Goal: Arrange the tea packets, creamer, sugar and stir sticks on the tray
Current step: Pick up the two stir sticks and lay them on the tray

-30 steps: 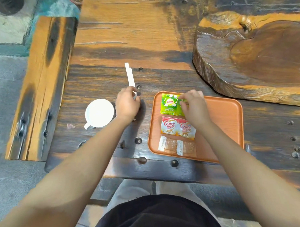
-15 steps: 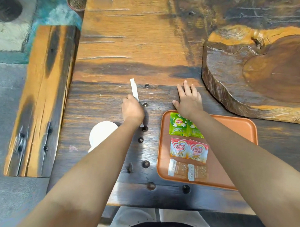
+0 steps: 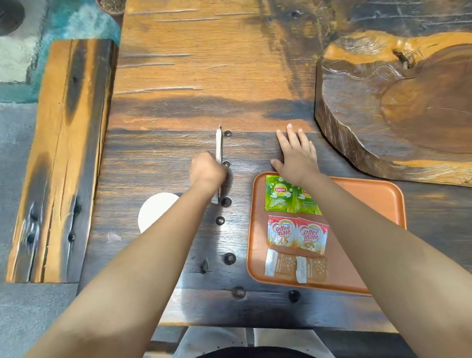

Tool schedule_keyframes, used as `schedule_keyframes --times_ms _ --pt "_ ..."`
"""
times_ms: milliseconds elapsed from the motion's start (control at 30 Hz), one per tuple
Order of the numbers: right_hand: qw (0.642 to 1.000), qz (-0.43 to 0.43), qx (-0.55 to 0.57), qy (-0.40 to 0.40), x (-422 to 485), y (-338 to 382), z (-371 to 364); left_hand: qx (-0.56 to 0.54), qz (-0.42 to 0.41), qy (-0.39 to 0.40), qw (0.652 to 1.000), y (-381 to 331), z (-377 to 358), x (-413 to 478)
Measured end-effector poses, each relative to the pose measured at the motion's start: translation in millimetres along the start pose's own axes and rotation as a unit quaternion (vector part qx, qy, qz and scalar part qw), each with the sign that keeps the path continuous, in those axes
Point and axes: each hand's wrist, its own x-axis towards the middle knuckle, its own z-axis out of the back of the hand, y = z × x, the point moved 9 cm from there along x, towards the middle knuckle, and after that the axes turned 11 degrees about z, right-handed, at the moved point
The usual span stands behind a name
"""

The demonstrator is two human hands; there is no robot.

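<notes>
Dark plank surface carries an orange tray at its near edge, packets lined in rows. Left hand grips the stir sticks beside it for transfer; right hand rests flat, empty.

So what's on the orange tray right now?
On the tray: two green tea packets, two creamer sachets, two brown sugar packets. The right forearm covers the second tea packet's edge. No stir sticks there; the left hand holds them.
</notes>
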Motion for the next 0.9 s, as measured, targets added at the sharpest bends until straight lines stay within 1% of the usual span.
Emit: schedule_keyframes --times_ms 33,67,133,167,233,300,333,400,467,533,600,700,800,900 --pt "1.0 0.002 0.007 0.006 0 0 3 -0.065 0.015 0.03 0.997 1 -2 -4" --pt "1.0 0.007 0.013 0.007 -1 1 7 -0.142 0.028 0.065 0.987 2 -6 -9" --pt "0.999 0.025 0.03 -0.017 -6 7 19 -0.261 0.035 0.144 0.954 -2 -16 -23" --pt "0.997 0.041 0.042 -0.043 -12 13 27 -0.293 0.029 0.182 0.938 -6 -20 -33" --pt "0.989 0.08 0.077 -0.097 -28 27 39 -0.322 0.017 0.25 0.913 -14 -28 -54" --pt "0.973 0.077 0.183 -0.116 -48 34 43 -0.341 0.011 0.313 0.886 -21 -38 -74" --pt "0.957 0.061 0.258 -0.115 -57 34 42 -0.346 0.007 0.337 0.876 -23 -44 -82" --pt "0.914 0.028 0.387 -0.115 -73 30 40 -0.345 -0.007 0.374 0.861 -31 -54 -103" --pt "0.877 0.0 0.463 -0.128 -88 21 40 -0.35 -0.022 0.403 0.845 -39 -62 -124" --pt "0.844 -0.027 0.515 -0.146 -103 8 40 -0.36 -0.03 0.417 0.834 -46 -68 -140" --pt "0.813 -0.046 0.556 -0.166 -117 -7 40 -0.366 -0.037 0.423 0.828 -49 -77 -151" --pt "0.796 -0.063 0.572 -0.186 -140 -30 40 -0.36 -0.033 0.42 0.832 -49 -91 -164" --pt "0.788 -0.097 0.571 -0.21 -168 -59 32 -0.323 -0.023 0.398 0.858 -43 -109 -173" --pt "0.8 -0.164 0.528 -0.233 -199 -96 16 -0.287 -0.01 0.375 0.882 -37 -128 -181"
